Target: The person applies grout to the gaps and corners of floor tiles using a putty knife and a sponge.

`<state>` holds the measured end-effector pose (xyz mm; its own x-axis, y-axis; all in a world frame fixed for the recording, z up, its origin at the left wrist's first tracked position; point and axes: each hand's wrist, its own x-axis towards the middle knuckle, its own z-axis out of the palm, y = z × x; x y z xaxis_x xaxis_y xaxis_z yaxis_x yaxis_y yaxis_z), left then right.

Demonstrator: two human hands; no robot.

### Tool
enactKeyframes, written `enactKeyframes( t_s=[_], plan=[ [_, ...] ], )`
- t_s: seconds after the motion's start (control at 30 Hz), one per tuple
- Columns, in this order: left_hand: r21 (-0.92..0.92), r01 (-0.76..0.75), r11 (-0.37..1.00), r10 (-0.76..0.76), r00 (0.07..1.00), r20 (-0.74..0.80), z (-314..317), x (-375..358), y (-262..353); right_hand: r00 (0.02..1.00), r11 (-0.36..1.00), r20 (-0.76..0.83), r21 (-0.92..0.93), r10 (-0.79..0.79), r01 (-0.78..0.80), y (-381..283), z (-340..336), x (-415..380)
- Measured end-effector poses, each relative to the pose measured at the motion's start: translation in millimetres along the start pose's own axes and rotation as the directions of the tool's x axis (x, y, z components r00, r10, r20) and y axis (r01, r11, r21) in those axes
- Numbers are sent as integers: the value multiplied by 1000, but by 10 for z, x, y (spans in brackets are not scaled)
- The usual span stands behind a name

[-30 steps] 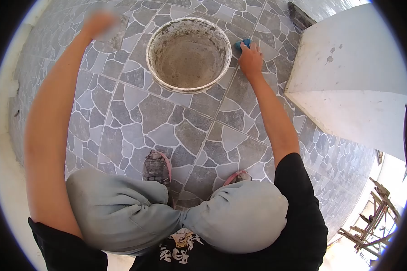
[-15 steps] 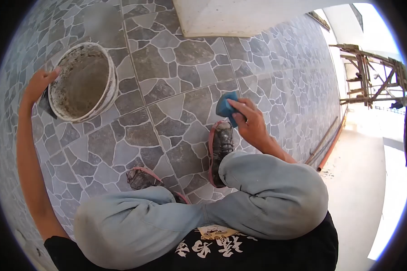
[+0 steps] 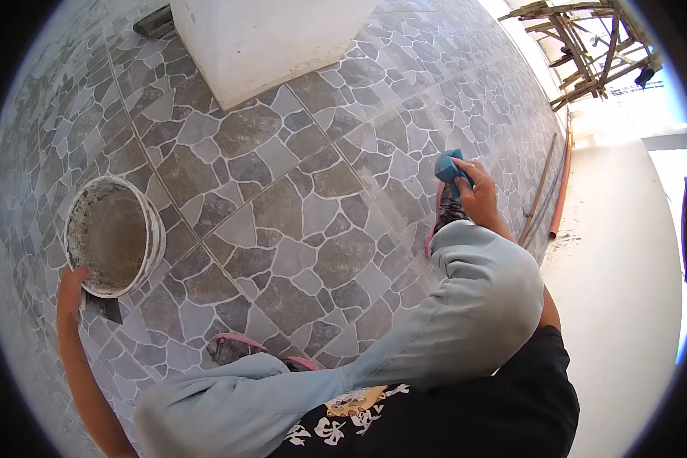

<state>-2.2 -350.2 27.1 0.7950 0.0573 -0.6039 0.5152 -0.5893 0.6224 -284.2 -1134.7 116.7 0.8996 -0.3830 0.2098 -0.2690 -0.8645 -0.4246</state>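
At the left, my left hand is closed on the near rim of a white plastic bucket, thumb over the inside edge. The bucket is caked with dried mortar and contains murky grey-brown water. A dark flat piece shows just below the rim, beside my fingers. Over on the right, my right hand grips a blue sponge between thumb and fingers. The sponge overlaps the toe of my right shoe in this view. Stone-patterned tiles cover the floor between the hands.
A white pillar rises from the floor ahead, with a dark block beside it. Pipes lie along the floor's right edge. Wooden scaffolding stands at the far right. My left shoe rests on the tiles.
The view has turned and shifted. My right leg has swung out to the right, and my right hand has gone that way with the sponge. My left hand stays at the bucket rim.
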Motion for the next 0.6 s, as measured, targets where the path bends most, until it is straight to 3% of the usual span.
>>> enactKeyframes(
  t_s=[0.1, 0.23, 0.3, 0.4, 0.43, 0.5, 0.53, 0.57, 0.6],
  plan=[
    [-82, -50, 995, 49, 999, -24, 381, -302, 380, 957, 995, 280, 77, -80, 61, 29, 247, 221],
    [-212, 98, 972, -100, 995, 0, 911, -588, 901, 834, 967, 492, 165, -250, 193, 156, 691, 358],
    [-352, 120, 928, -114, 993, 39, 1282, -666, 1113, 622, 847, 581, 283, -525, 450, 294, 912, 311],
    [-396, 177, 901, -180, 983, 29, 1930, -811, 1538, 196, 607, 626, 554, -755, 570, 529, 1180, 149],
    [-389, 200, 899, -210, 978, 17, 2133, -838, 1639, 178, 598, 618, 581, -765, 553, 642, 1249, 144],
    [-433, 233, 871, -243, 970, 33, 2486, -855, 1854, 13, 435, 557, 633, -830, 641, 865, 1416, 311],
    [-433, 243, 868, -264, 964, 12, 2655, -902, 1999, 74, 445, 522, 634, -850, 632, 1122, 1576, 534],
    [-404, 259, 878, -284, 959, -4, 2826, -966, 2131, 312, 573, 504, 526, -805, 628, 1303, 1589, 860],
    [-375, 286, 882, -315, 949, -17, 2970, -1014, 2220, 645, 763, 409, 309, -645, 568, 1482, 1625, 1215]
  ],
)
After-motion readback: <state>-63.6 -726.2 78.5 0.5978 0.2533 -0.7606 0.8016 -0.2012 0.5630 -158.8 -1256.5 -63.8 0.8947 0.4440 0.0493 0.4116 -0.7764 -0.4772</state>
